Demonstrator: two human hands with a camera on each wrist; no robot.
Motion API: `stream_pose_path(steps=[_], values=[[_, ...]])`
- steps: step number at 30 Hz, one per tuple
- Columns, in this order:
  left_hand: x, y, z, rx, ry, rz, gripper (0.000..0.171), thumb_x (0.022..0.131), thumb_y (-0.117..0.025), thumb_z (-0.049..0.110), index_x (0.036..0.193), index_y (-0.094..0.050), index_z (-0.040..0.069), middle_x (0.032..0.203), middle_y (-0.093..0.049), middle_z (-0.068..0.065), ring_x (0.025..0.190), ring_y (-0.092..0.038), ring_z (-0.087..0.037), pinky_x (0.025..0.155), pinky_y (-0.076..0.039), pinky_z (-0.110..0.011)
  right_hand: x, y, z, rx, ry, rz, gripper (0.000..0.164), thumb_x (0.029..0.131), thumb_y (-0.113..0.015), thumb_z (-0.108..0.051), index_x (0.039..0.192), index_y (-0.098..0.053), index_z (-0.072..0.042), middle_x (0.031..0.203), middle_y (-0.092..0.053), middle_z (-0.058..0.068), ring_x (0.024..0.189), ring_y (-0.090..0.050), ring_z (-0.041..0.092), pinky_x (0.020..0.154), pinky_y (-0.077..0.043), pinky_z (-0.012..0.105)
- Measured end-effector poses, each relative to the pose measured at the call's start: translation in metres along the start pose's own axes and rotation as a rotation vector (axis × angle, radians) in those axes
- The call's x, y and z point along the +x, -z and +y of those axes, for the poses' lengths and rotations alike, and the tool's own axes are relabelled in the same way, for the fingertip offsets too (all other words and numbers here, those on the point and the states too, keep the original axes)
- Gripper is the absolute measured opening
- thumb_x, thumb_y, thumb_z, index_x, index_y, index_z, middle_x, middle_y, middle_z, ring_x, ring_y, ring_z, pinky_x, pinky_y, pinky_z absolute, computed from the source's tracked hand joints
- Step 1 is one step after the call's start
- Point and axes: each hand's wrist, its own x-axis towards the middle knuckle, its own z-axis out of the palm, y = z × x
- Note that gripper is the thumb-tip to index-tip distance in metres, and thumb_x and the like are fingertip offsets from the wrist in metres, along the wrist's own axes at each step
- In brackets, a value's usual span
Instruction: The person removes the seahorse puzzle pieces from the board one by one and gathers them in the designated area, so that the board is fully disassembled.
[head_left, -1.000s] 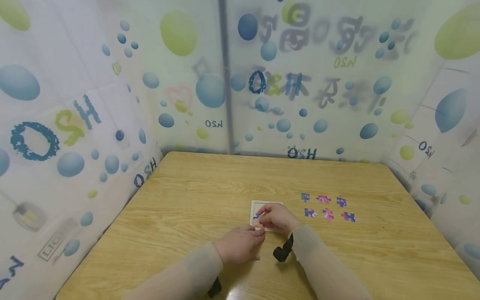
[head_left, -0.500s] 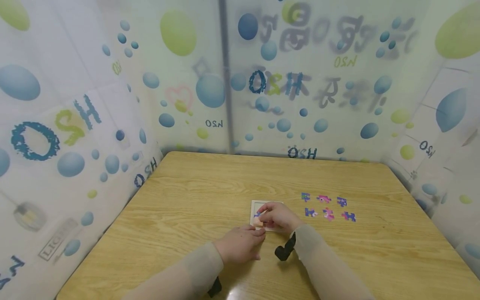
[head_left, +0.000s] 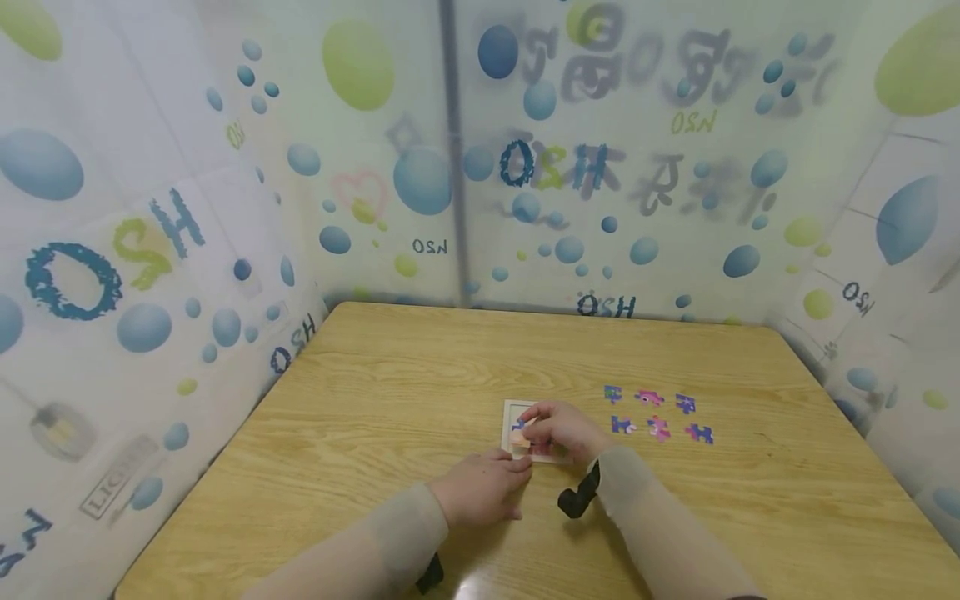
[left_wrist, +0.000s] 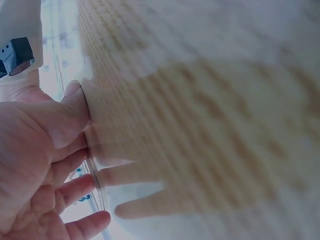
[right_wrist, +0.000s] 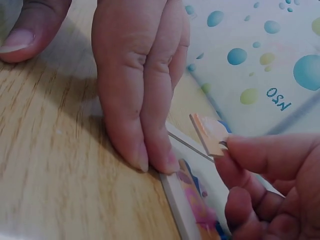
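Between thumb and fingertip, my right hand (head_left: 564, 432) pinches a jigsaw piece (right_wrist: 207, 132), peach with a bit of blue. The piece is tilted, just above a pale puzzle frame (head_left: 507, 427). Inside the frame, next to its near edge, lie pink, orange and blue pieces (right_wrist: 197, 202), partly hidden by the right hand. My left hand (head_left: 480, 487) has its fingers extended, and their tips touch the frame's near rim (right_wrist: 172, 205). In the left wrist view, the left hand (left_wrist: 45, 155) rests low over the glossy table, and the puzzle is mostly out of sight.
Several loose purple and pink jigsaw pieces (head_left: 658, 428) lie in two rows right of the frame. The wooden table (head_left: 405, 367) reaches back to a printed curtain (head_left: 390, 208), with similar curtains on both sides. Each wrist carries a black camera mount (head_left: 577, 500).
My right wrist has shifted slightly to the right, and the pinched piece is tilted a little differently over the frame. The left hand stays in place.
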Motion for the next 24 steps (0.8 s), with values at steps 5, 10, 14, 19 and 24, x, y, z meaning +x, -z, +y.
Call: stream_pose_path(steps=[5, 10, 14, 19, 24], values=[[0.002, 0.000, 0.000, 0.016, -0.008, 0.010, 0.060, 0.091, -0.061, 0.046, 0.141, -0.051, 0.014, 0.147, -0.043, 0.003, 0.130, -0.045, -0.018, 0.104, -0.041, -0.033, -0.003, 0.003, -0.001, 0.025, -0.015, 0.010, 0.022, 0.085, -0.069, -0.008, 0.106, -0.066, -0.004, 0.082, -0.061, 0.005, 0.063, -0.052, 0.017, 0.058, -0.045, 0.025], [0.003, -0.002, 0.001, 0.019, -0.005, 0.007, 0.060, 0.090, -0.061, 0.046, 0.141, -0.051, 0.015, 0.147, -0.043, 0.003, 0.130, -0.045, -0.018, 0.105, -0.040, -0.031, -0.007, 0.008, -0.002, 0.026, -0.030, 0.011, 0.022, 0.084, -0.069, -0.008, 0.106, -0.066, -0.005, 0.084, -0.062, 0.004, 0.069, -0.055, 0.017, 0.063, -0.044, 0.026], [0.003, -0.003, 0.001, 0.005, 0.006, -0.002, 0.060, 0.090, -0.061, 0.046, 0.141, -0.050, 0.015, 0.147, -0.043, 0.004, 0.130, -0.045, -0.018, 0.106, -0.039, -0.032, -0.011, 0.017, 0.000, -0.023, -0.018, 0.019, 0.022, 0.085, -0.069, -0.011, 0.107, -0.066, -0.005, 0.091, -0.063, 0.006, 0.080, -0.054, 0.020, 0.073, -0.043, 0.029], [0.003, -0.004, 0.001, 0.008, 0.012, -0.005, 0.061, 0.090, -0.061, 0.047, 0.141, -0.049, 0.016, 0.148, -0.041, 0.004, 0.131, -0.044, -0.018, 0.107, -0.038, -0.031, -0.018, 0.034, 0.006, -0.104, -0.002, 0.056, 0.022, 0.086, -0.070, -0.014, 0.106, -0.068, -0.007, 0.095, -0.063, 0.007, 0.087, -0.050, 0.023, 0.076, -0.040, 0.032], [0.001, -0.003, 0.002, 0.003, 0.022, -0.011, 0.062, 0.090, -0.060, 0.048, 0.143, -0.048, 0.017, 0.149, -0.040, 0.005, 0.132, -0.043, -0.018, 0.107, -0.038, -0.033, -0.027, 0.053, 0.015, -0.118, -0.011, 0.087, 0.023, 0.085, -0.072, -0.016, 0.105, -0.068, -0.007, 0.090, -0.059, 0.006, 0.081, -0.049, 0.024, 0.070, -0.041, 0.031]])
